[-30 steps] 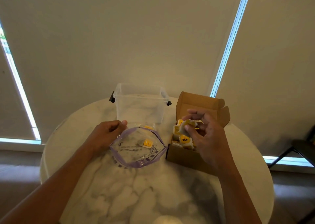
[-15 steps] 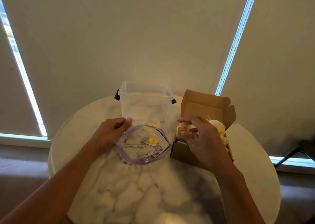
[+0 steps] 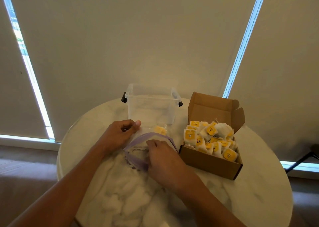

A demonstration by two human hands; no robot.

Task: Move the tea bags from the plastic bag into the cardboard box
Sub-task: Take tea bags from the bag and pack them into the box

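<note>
Pinching the plastic bag (image 3: 136, 155) rim with my left hand (image 3: 119, 135), I have my right hand (image 3: 164, 159) dipped in its mouth at frame centre — whether it grips anything I cannot tell; a tea bag (image 3: 160, 130) lies just above it, the cardboard box (image 3: 210, 164) to the right.

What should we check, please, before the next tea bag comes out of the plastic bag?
1. Mouth of the plastic bag held open by the left hand: ok.
2. Reach of the right hand to the bag's mouth: ok.
3. Grip on a tea bag: cannot tell, fingertips hidden.
4. A tea bag left inside: ok, one shows through the plastic at the far end.
5. Lid of the cardboard box open: ok.
6. Room in the box: cannot tell, tea bags heaped to its rim.
</note>
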